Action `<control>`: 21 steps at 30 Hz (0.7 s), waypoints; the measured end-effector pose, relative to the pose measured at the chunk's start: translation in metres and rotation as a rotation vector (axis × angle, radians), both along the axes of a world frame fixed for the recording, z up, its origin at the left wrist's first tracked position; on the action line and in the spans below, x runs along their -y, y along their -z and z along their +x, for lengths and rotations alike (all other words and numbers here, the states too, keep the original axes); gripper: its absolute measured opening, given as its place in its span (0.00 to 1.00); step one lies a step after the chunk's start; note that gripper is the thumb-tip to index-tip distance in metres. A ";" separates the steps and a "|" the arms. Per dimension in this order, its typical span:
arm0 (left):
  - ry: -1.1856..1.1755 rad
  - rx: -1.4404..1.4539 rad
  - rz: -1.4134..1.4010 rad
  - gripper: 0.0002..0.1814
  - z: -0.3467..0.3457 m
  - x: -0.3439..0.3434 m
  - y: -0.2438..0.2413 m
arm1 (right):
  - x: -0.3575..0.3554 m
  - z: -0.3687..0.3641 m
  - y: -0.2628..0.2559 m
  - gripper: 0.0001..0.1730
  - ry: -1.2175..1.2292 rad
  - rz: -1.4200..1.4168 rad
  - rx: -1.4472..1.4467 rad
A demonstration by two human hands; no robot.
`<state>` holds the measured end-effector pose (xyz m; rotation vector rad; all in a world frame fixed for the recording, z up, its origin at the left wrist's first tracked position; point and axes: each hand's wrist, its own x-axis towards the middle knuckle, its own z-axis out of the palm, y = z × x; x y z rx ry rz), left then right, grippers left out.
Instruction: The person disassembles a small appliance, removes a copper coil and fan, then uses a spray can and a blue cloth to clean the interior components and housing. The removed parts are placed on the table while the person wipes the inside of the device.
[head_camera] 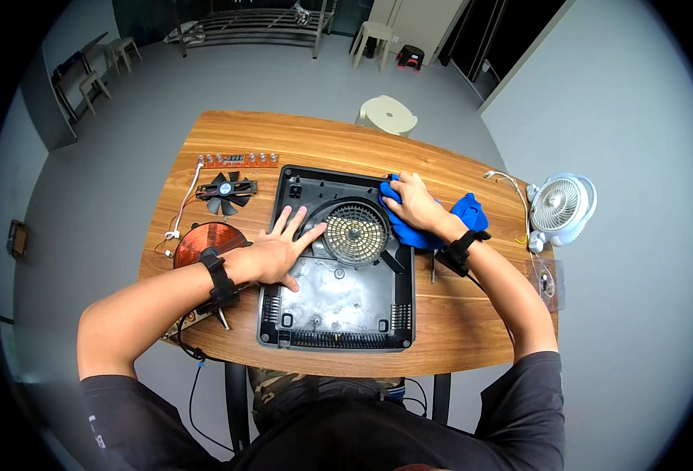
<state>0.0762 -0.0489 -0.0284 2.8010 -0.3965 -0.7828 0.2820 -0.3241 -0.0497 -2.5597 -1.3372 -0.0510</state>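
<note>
A black plastic induction cooker housing point(337, 294) lies with its inner side up on the wooden table. A round fan grille point(355, 234) is moulded into its upper half. My left hand point(278, 250) rests flat across the housing's left side, fingers spread, the fingertips by the grille. In my right hand point(414, 200) is a bunched blue cloth point(411, 234), pressed on the housing's upper right corner and edge. Part of the cloth trails to the right, beyond my wrist.
Left of the housing lie a button circuit board point(238, 161), a black cooling fan point(226, 191) and a copper induction coil point(205, 238), partly under my left forearm. At the right edge stand a small white fan point(558, 203) and a clear plastic piece point(549, 285). A stool point(387, 115) stands behind the table.
</note>
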 end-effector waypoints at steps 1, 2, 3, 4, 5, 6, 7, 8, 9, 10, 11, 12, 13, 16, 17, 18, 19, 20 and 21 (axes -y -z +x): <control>0.002 0.003 -0.001 0.75 0.000 0.000 0.001 | 0.002 0.005 -0.007 0.18 0.009 -0.001 -0.131; 0.005 0.005 -0.003 0.75 0.000 0.000 0.001 | 0.006 0.011 -0.016 0.19 0.019 -0.001 -0.261; -0.001 0.001 0.006 0.75 0.000 0.000 0.001 | 0.006 0.013 -0.029 0.20 0.026 -0.004 -0.393; -0.001 -0.005 0.015 0.75 0.001 0.001 0.000 | 0.007 0.012 -0.041 0.22 0.077 -0.080 -0.482; -0.001 -0.012 0.025 0.75 0.001 0.002 0.000 | 0.007 0.007 -0.047 0.23 0.054 -0.059 -0.442; 0.003 -0.002 0.026 0.75 0.001 0.001 0.002 | 0.010 0.001 -0.051 0.24 0.033 -0.037 -0.405; 0.007 0.007 0.027 0.75 0.000 -0.001 0.004 | 0.012 -0.005 -0.055 0.25 0.013 -0.015 -0.368; 0.010 0.016 0.029 0.75 0.000 -0.002 0.006 | 0.012 -0.006 -0.061 0.30 0.002 -0.110 -0.404; 0.010 0.010 0.026 0.75 0.001 -0.001 0.005 | 0.016 -0.009 -0.060 0.32 -0.038 -0.138 -0.320; 0.009 0.003 0.024 0.75 0.001 0.000 0.002 | 0.023 -0.012 -0.058 0.34 -0.079 -0.167 -0.237; 0.008 -0.004 0.022 0.76 0.002 0.001 0.000 | 0.028 -0.016 -0.054 0.36 -0.120 -0.197 -0.154; 0.012 0.011 0.014 0.76 0.002 0.001 0.002 | 0.029 -0.021 -0.050 0.41 -0.027 -0.320 -0.222; 0.015 0.026 0.007 0.76 0.002 0.000 0.006 | 0.026 -0.028 -0.051 0.42 0.013 -0.363 -0.257; 0.017 0.047 -0.019 0.76 0.001 -0.003 0.009 | 0.018 -0.027 -0.033 0.42 0.019 -0.294 -0.233; 0.016 0.050 -0.027 0.76 0.000 -0.004 0.008 | 0.016 -0.024 -0.031 0.42 0.025 -0.284 -0.253; 0.015 0.054 -0.029 0.76 0.001 -0.004 0.009 | 0.015 -0.021 -0.028 0.41 0.033 -0.273 -0.276; 0.013 0.050 -0.030 0.76 0.000 -0.004 0.010 | 0.016 -0.015 -0.024 0.40 -0.004 -0.239 -0.285; 0.010 0.046 -0.030 0.75 0.000 -0.004 0.009 | 0.016 -0.009 -0.020 0.39 -0.042 -0.206 -0.293; 0.006 0.042 -0.033 0.75 0.000 -0.004 0.009 | 0.016 -0.005 -0.017 0.38 -0.079 -0.175 -0.300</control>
